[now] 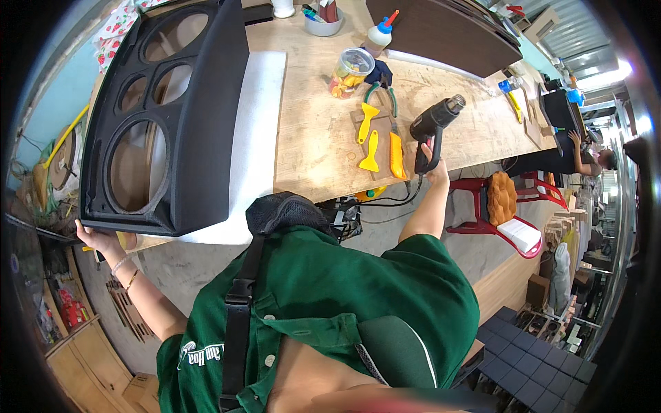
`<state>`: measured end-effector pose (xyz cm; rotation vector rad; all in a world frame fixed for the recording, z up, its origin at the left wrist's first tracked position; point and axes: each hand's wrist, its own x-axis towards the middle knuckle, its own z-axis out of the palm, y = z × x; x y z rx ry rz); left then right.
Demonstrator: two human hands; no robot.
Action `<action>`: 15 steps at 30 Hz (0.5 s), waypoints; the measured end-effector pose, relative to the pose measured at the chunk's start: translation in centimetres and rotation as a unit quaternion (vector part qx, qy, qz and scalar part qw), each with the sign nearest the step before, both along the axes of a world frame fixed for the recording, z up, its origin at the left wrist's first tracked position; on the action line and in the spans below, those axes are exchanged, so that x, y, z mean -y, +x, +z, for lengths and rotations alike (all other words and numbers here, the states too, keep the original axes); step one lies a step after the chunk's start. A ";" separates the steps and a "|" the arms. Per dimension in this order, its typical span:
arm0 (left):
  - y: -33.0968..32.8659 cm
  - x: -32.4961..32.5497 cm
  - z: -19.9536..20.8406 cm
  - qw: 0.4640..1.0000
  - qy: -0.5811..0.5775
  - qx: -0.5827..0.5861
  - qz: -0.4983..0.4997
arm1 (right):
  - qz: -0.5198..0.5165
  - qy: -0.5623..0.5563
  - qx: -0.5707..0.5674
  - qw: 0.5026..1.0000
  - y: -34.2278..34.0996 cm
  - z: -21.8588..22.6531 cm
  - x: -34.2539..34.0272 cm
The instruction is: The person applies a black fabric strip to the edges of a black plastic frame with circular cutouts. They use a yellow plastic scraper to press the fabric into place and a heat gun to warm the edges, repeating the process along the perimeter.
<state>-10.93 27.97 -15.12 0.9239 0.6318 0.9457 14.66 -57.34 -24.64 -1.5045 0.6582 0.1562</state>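
Note:
A black speaker cabinet (206,124) with round cutouts in its front panel lies on the bench at the left. My left hand (98,241) is at its near left corner, fingers closed on the edge; part of the fingers is hidden by the corner. On the right, my right hand (435,165) grips the handle of a black heat gun (432,125), its metal nozzle tilted up and away to the right. Beside the heat gun lie a yellow-handled utility knife (397,155), two yellow plastic scrapers (370,150) and green-handled pliers (393,100).
White foam sheet (258,131) lies under the cabinet. Farther back are a clear jar (349,72), a glue bottle (378,37) and a dark brown panel (447,31). Cables hang below the bench edge. Red chairs (475,199) stand at the right; another person (585,162) is beyond.

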 end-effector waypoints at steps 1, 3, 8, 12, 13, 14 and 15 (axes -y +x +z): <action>0.0 -0.2 -0.1 1.000 -0.001 0.002 -0.005 | 0.005 -0.025 0.006 1.000 0.3 -0.3 0.2; 0.3 0.1 0.2 1.000 0.003 0.007 -0.012 | 0.012 -0.059 0.013 0.998 1.0 -1.4 1.0; 2.1 4.7 5.1 0.978 0.210 -0.009 0.001 | 0.068 -0.071 0.030 0.995 2.4 -3.6 4.7; 1.8 11.6 11.2 0.831 0.529 -0.151 0.085 | -0.244 -0.505 0.145 0.815 4.7 2.2 3.1; 1.5 13.5 12.3 0.863 0.478 -0.163 0.016 | -0.235 -0.488 0.272 0.795 5.0 4.3 0.4; 1.5 15.0 13.5 0.779 0.590 -0.209 -0.025 | -0.225 -0.457 0.358 0.783 5.3 6.9 -2.9; 2.0 16.4 14.2 0.754 0.616 -0.205 -0.105 | -0.159 -0.400 0.411 0.804 4.9 9.0 -7.5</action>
